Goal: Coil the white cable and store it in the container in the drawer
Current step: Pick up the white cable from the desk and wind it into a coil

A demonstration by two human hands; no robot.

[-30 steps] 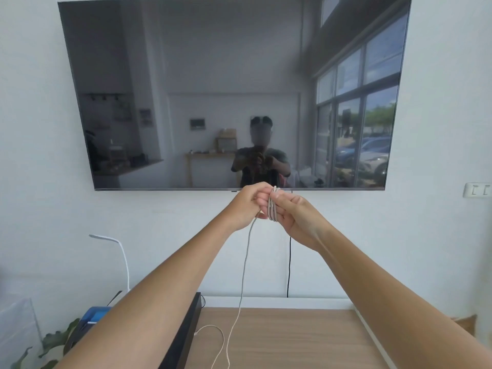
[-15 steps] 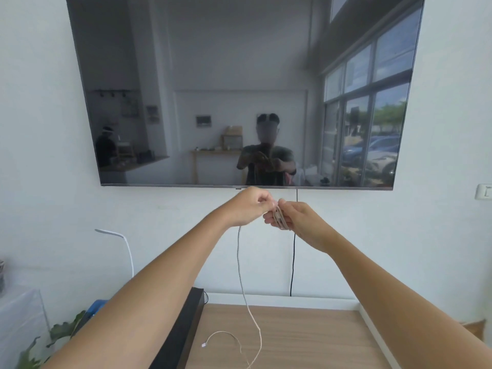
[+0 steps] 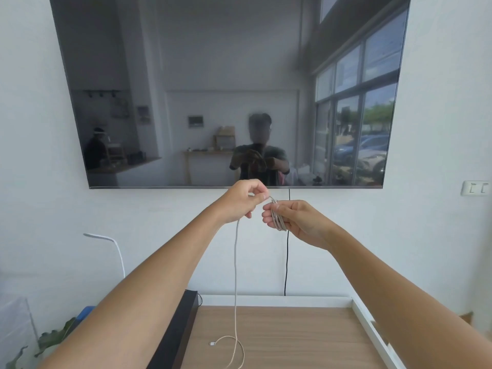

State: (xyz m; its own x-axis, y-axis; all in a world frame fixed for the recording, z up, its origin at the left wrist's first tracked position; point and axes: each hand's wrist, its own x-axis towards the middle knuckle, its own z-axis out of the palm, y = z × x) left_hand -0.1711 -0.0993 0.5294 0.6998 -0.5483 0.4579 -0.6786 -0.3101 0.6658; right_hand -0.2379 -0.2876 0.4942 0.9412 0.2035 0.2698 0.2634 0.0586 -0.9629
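Two bare forearms reach out below a wall-mounted television (image 3: 229,89), above a wooden tabletop (image 3: 292,336). Right hand (image 3: 298,222): fingers closed around several coiled loops of the white cable (image 3: 278,221). Left hand (image 3: 243,201): fingertips pinching the strand leading into the coil. Remaining cable hangs down, its plug end (image 3: 212,343) lying on the tabletop.

no readable text, labels, brands or numbers anywhere in view
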